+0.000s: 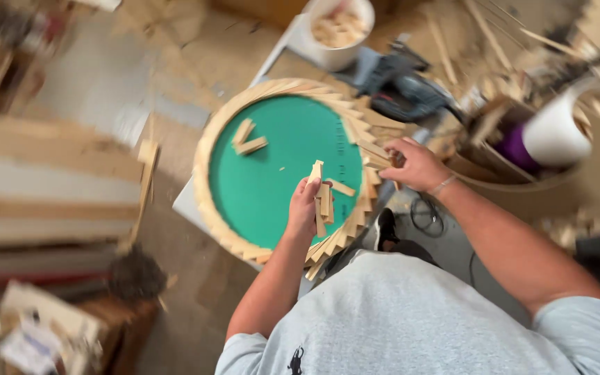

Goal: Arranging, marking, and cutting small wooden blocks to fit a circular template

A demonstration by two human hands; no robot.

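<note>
A round green disc (272, 173) lies on a small table, ringed by a rim of overlapping light wooden slats (206, 187). My left hand (303, 208) is over the disc's lower right and grips a bundle of small wooden slats (322, 191). My right hand (414, 163) rests at the rim's right side, fingers pinched on a slat in the ring (376, 154). Two loose slats (248, 139) lie on the green surface at the upper left.
A white bucket of wood pieces (338, 28) stands behind the disc, with a dark power tool (404, 90) next to it. A white roll and purple thing sit in a round tub (557, 132) at right. Planks (50, 180) lie at left; a black shoe (385, 228) below.
</note>
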